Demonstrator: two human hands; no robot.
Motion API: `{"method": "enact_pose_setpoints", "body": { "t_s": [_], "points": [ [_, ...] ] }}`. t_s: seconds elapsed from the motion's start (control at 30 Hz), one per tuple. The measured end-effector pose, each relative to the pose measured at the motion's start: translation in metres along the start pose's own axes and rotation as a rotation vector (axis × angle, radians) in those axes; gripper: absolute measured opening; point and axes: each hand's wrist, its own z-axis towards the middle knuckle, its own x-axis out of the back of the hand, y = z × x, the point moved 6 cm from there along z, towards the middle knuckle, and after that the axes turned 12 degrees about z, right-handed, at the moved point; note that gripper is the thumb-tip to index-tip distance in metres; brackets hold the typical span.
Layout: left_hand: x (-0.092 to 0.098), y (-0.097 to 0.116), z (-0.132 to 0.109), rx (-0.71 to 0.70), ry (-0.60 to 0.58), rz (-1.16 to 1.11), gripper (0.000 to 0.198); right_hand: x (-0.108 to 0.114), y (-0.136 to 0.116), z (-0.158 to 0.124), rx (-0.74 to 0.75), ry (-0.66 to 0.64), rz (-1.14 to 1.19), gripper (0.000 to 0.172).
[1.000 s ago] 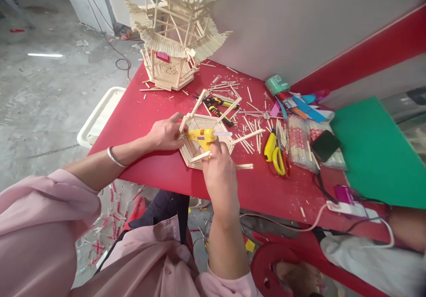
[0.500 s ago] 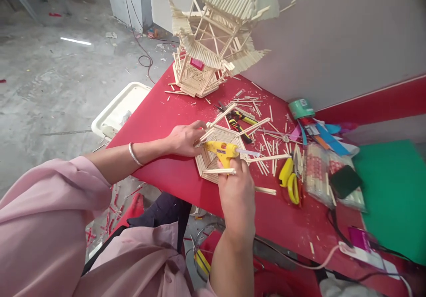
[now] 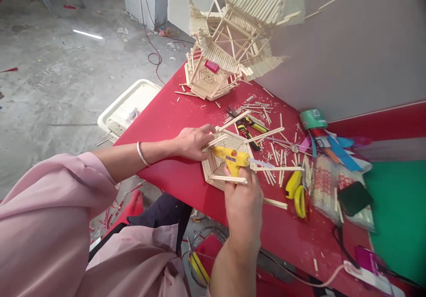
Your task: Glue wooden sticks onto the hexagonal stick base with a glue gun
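My right hand (image 3: pixel 243 199) is wrapped round the handle of a yellow hot glue gun (image 3: pixel 233 158), with a clear glue stick (image 3: pixel 261 162) poking from its back. The nozzle points left, close to the fingers of my left hand (image 3: pixel 195 142). That hand is closed on a wooden stick (image 3: pixel 218 140) at the left corner of a polygonal stick frame (image 3: pixel 213 167); its fingertips are partly hidden. Several sticks rise outward from the frame's corners, and the glue gun and my right hand cover part of it.
A tiered stick tower (image 3: pixel 233 40) stands at the table's far corner. Black-and-yellow pliers (image 3: pixel 248 135), yellow-handled scissors (image 3: pixel 296 193) and loose sticks lie right of the frame. Bagged sticks (image 3: pixel 324 186), green tape (image 3: pixel 313 119) and a power strip (image 3: pixel 369 277) are further right.
The whole view has shifted, so the table and both hands appear slightly further right. The glue gun and both hands keep nearly the same place relative to the frame.
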Motion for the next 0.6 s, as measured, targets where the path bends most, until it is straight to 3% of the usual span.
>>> {"method": "enact_pose_setpoints", "body": {
  "t_s": [0.6],
  "points": [
    [0.0004, 0.0015, 0.0006, -0.023, 0.001, 0.043, 0.036, -0.0016, -0.0045, 0.0015, -0.033, -0.020, 0.029, 0.040]
  ]
}}
